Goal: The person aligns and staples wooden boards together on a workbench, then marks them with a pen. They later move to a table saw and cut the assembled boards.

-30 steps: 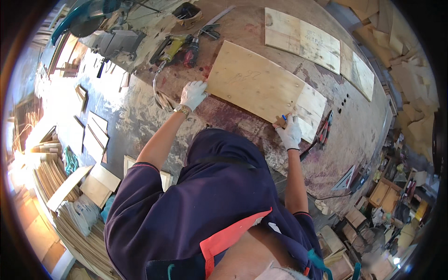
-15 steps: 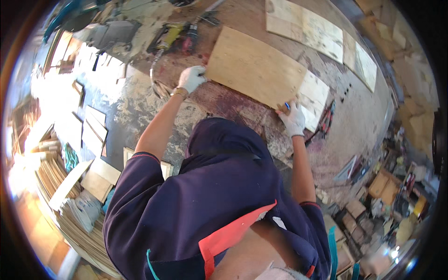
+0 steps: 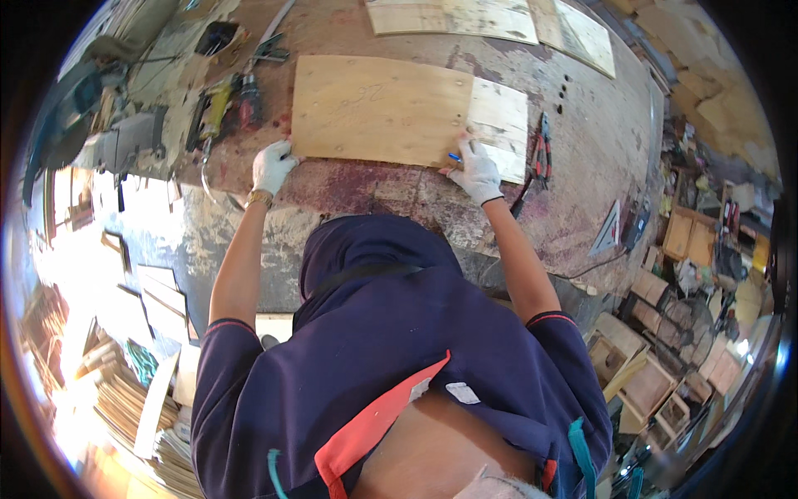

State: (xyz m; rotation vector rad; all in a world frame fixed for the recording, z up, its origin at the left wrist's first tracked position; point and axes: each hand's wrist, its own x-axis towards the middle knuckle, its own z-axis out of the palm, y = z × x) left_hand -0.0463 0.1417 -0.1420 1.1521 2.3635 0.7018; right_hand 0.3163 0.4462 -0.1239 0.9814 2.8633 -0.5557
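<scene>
Two white gloves cover my hands. My left hand (image 3: 273,166) has its fingers bent at the near left corner of the brown board (image 3: 378,108); I can't tell if they pinch it. My right hand (image 3: 478,170) is closed around what looks like a blue pen (image 3: 454,157), close to the board's near edge, by its right end.

The brown board lies flat, just beyond my hands and mostly between them. I think it is stiff and fairly light, easy for two hands. The gloves should stop it slipping. I would take it by its two short ends, and mind the edges for splinters. It is thin and flat, with straight sides, small dark knots and pencil marks.

A pale board (image 3: 502,125) sticks out past its right end, with rough dark streaks. Just right of my right hand lie pliers (image 3: 542,154) with red handles. The bench (image 3: 573,158) under it all is worn and stained. Beyond my left hand are a yellow-green power tool (image 3: 218,108) and a red drill (image 3: 248,101). Farthest, past both hands, lie more pale boards (image 3: 490,18).
</scene>
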